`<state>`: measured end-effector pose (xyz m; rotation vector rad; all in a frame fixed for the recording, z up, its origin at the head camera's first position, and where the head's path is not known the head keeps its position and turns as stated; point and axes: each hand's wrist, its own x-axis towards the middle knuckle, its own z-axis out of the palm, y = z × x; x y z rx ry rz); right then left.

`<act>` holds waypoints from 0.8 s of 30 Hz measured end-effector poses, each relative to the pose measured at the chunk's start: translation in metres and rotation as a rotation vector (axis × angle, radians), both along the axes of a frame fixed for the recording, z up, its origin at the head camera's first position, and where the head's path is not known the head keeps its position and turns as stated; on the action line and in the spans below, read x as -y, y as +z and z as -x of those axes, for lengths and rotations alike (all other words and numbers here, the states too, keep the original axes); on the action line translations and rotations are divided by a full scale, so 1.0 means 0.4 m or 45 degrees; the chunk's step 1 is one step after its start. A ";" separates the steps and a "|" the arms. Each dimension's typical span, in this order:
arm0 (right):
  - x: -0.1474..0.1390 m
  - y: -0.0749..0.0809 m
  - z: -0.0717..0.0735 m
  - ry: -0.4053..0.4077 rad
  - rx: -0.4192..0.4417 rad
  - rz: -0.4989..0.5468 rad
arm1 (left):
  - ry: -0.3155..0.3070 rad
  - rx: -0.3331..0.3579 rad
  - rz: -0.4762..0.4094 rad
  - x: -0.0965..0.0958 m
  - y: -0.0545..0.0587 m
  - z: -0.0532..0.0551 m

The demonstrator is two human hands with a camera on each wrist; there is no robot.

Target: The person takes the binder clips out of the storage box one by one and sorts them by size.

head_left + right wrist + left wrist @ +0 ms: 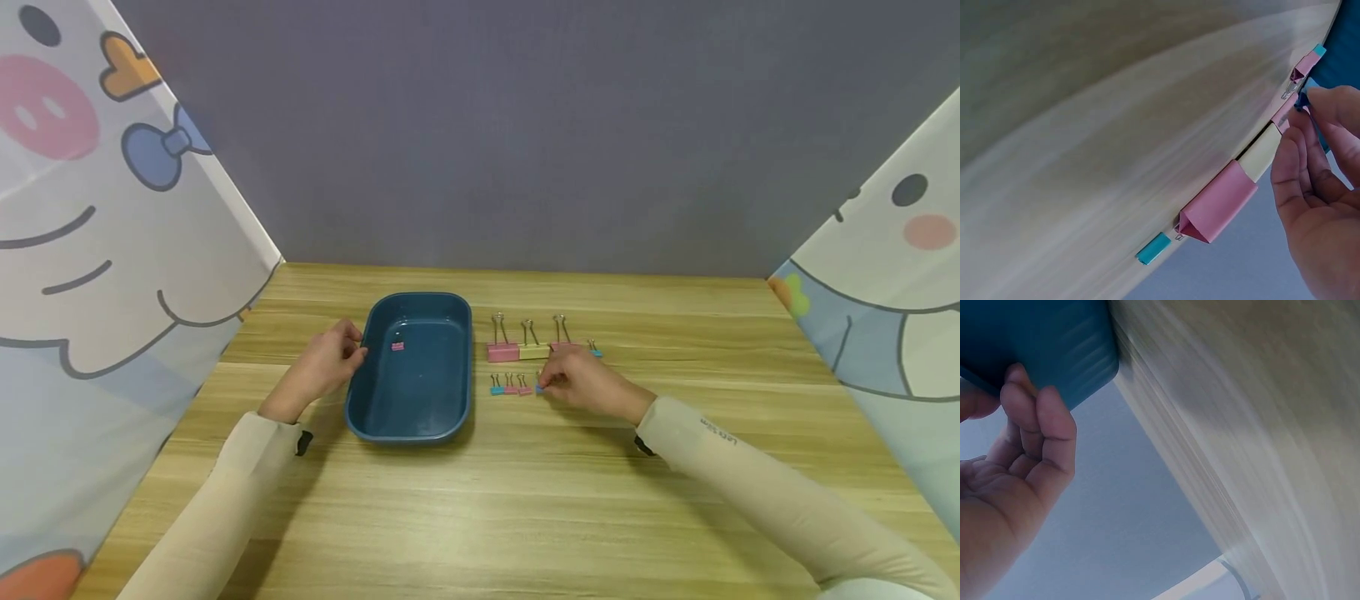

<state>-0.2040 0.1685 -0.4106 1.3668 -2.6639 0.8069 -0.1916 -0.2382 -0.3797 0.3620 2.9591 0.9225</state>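
Note:
My left hand (322,362) is at the left side of a dark blue plastic tray (408,435), thumb and fingers pinching its rim. Inside the tray lies a small pink binder clip (397,346). Between thumb and fingertips, my right hand (592,382) pinches a small blue binder clip (1301,102) low over the table. Just left of that hand sit a small teal clip (497,390) and two small pink clips (511,390) in a row. Behind it stand a large pink clip (503,353), a yellow clip (534,352) and another pink one, partly hidden by the hand.
A small teal clip (596,353) sits at the right end of the back row. The wooden table (450,517) ends at a grey panel (480,150) behind. Cartoon-printed sheets (90,250) slope down at both sides.

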 end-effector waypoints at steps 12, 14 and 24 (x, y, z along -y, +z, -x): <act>0.004 -0.015 0.009 -0.039 0.067 -0.103 | -0.013 0.015 0.025 0.004 -0.001 0.000; 0.005 -0.017 0.009 -0.046 0.081 -0.116 | -0.016 0.018 0.026 0.004 -0.002 0.001; 0.008 -0.003 0.008 -0.051 0.087 -0.066 | -0.016 -0.001 0.037 0.004 0.000 0.000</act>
